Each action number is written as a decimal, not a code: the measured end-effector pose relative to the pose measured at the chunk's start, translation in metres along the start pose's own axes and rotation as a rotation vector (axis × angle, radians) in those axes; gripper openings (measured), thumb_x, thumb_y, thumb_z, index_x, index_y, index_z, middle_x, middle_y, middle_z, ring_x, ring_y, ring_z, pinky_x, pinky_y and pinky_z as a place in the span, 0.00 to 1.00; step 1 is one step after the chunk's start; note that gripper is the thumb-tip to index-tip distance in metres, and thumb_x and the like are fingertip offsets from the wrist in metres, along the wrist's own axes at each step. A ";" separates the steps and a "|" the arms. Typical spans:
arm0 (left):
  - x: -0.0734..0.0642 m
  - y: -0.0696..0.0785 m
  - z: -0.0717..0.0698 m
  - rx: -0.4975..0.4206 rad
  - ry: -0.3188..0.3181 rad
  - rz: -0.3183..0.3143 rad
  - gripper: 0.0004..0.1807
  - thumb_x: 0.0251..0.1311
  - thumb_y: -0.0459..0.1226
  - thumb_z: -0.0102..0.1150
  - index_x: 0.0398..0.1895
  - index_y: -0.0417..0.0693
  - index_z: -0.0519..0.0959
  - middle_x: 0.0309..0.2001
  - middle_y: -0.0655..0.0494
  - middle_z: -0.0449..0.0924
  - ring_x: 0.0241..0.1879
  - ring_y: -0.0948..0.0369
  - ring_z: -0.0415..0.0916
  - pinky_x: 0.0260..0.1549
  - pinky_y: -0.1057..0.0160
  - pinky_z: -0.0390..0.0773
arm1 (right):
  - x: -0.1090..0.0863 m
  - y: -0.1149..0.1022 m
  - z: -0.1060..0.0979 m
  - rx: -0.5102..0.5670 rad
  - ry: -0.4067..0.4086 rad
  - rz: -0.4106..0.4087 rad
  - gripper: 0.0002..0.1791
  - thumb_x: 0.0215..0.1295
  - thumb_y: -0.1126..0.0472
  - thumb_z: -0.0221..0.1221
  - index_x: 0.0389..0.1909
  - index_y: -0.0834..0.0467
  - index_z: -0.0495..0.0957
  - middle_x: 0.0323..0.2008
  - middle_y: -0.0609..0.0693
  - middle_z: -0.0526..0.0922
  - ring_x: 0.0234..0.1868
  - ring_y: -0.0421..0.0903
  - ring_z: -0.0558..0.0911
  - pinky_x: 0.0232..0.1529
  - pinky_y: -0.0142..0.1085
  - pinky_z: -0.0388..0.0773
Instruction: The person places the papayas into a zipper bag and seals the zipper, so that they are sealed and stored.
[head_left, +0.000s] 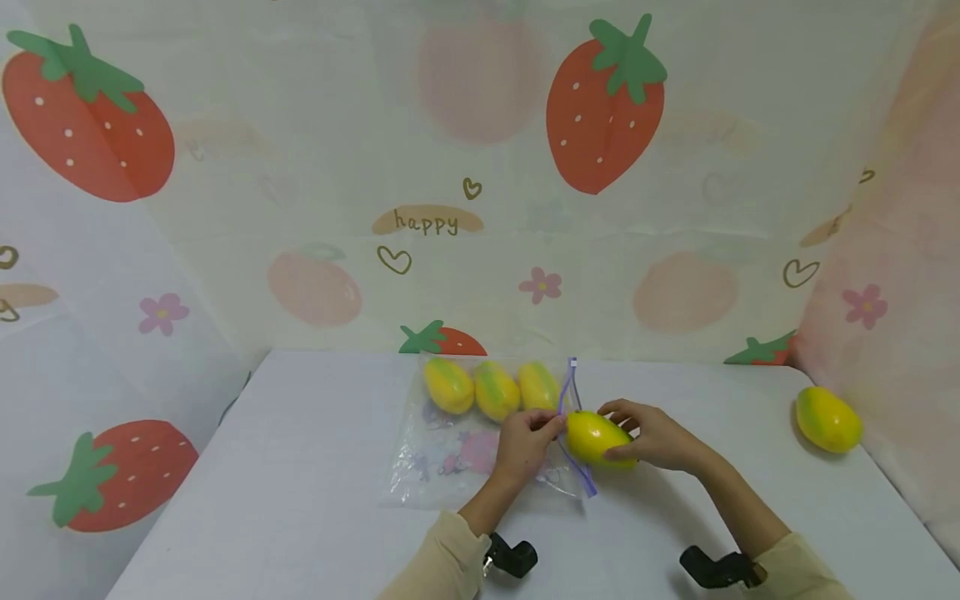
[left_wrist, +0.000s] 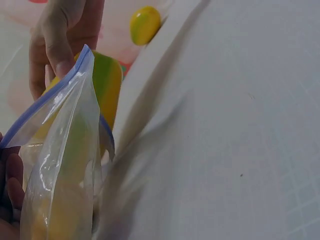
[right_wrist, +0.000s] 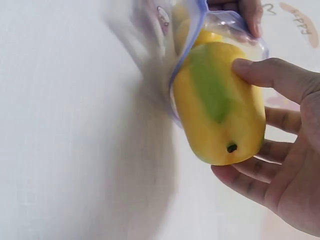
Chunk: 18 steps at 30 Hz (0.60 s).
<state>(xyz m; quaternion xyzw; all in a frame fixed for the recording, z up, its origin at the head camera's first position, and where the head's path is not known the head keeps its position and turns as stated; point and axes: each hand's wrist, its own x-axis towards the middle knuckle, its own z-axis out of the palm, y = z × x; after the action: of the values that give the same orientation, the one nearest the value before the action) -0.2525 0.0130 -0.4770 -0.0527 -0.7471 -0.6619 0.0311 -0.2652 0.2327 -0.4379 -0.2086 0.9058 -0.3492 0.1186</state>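
Endwise, a mango (head_left: 592,437) sits at the mouth of the bag (head_left: 431,479), long axis pointing in, gripped by the right hand's (head_left: 660,435) curved fingers; the left hand (head_left: 521,448), alongside, pinches the rim.

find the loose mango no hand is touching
In the head view, the loose mango lies on the table near its right edge, to the right of the right hand.

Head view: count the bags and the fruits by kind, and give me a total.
Clear bags: 1
Yellow-green fruits: 5 (3 in the bag, 1 held by the right hand, 1 near the right edge of the table)
Total: 6
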 end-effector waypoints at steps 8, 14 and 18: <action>-0.001 0.002 0.002 -0.012 0.007 0.011 0.11 0.61 0.38 0.64 0.35 0.36 0.86 0.32 0.45 0.86 0.28 0.68 0.73 0.30 0.75 0.75 | 0.010 -0.002 0.004 -0.035 -0.067 -0.086 0.31 0.50 0.59 0.71 0.58 0.58 0.75 0.55 0.59 0.80 0.50 0.54 0.78 0.48 0.47 0.79; -0.001 0.002 0.001 -0.017 -0.002 0.010 0.13 0.61 0.40 0.64 0.36 0.37 0.86 0.33 0.45 0.86 0.29 0.67 0.74 0.30 0.75 0.75 | 0.016 -0.003 0.010 -0.038 -0.064 -0.117 0.31 0.49 0.60 0.71 0.58 0.57 0.77 0.56 0.58 0.81 0.51 0.54 0.78 0.48 0.44 0.80; -0.002 0.002 0.001 -0.022 -0.007 0.012 0.13 0.62 0.40 0.63 0.38 0.38 0.86 0.35 0.44 0.86 0.30 0.67 0.74 0.30 0.76 0.75 | 0.019 -0.002 0.013 -0.023 -0.052 -0.138 0.30 0.51 0.60 0.71 0.58 0.59 0.77 0.56 0.59 0.81 0.52 0.56 0.78 0.51 0.49 0.79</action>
<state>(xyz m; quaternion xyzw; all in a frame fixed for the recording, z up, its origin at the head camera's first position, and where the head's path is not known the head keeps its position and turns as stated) -0.2503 0.0142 -0.4758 -0.0598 -0.7397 -0.6695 0.0320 -0.2769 0.2150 -0.4474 -0.2811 0.8897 -0.3407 0.1154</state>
